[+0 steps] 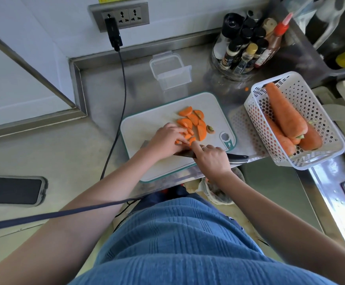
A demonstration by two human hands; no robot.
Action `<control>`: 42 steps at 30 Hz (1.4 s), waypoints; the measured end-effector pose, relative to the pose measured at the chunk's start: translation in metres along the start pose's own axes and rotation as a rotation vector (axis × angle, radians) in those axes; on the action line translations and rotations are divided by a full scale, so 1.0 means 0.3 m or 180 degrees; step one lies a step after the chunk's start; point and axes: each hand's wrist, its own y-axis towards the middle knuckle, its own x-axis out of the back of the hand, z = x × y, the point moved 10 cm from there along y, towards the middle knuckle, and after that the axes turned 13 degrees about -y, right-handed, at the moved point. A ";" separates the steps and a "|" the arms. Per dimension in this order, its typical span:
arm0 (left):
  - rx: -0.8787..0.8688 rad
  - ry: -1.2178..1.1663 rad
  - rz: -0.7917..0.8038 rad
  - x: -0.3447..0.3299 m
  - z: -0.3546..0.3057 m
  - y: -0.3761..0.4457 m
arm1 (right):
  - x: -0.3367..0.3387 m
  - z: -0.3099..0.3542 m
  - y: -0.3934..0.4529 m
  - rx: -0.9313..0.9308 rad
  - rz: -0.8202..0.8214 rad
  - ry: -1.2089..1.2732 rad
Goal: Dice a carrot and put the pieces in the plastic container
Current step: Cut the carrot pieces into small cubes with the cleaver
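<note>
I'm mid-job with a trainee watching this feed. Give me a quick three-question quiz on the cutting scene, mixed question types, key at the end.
1. True or false: the plastic container already holds carrot pieces.
2. Which hand grips the knife? A) left hand B) right hand
3. Fill in: the whole carrots lie in a white ____.

Key: 1 false, it looks empty, and the pieces lie on the cutting board. 2 B; the left hand holds carrot pieces down. 3 basket.

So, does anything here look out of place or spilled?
Mostly tidy. One small orange carrot bit lies alone on the steel counter beside the white basket, away from the cutting board. The plastic container holds no pieces yet.
</note>
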 end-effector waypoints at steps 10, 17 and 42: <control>-0.0042 -0.0008 -0.0924 0.147 0.051 0.032 | -0.010 -0.069 -0.068 0.0027 0.0123 0.0022; 0.0581 -0.0292 -0.2322 0.346 0.211 -0.153 | -0.105 -0.258 -0.184 -0.0810 0.0670 0.0911; -0.1086 0.1488 -0.0793 -0.177 -0.012 0.036 | -0.136 -0.250 -0.124 -0.2056 0.1139 0.1951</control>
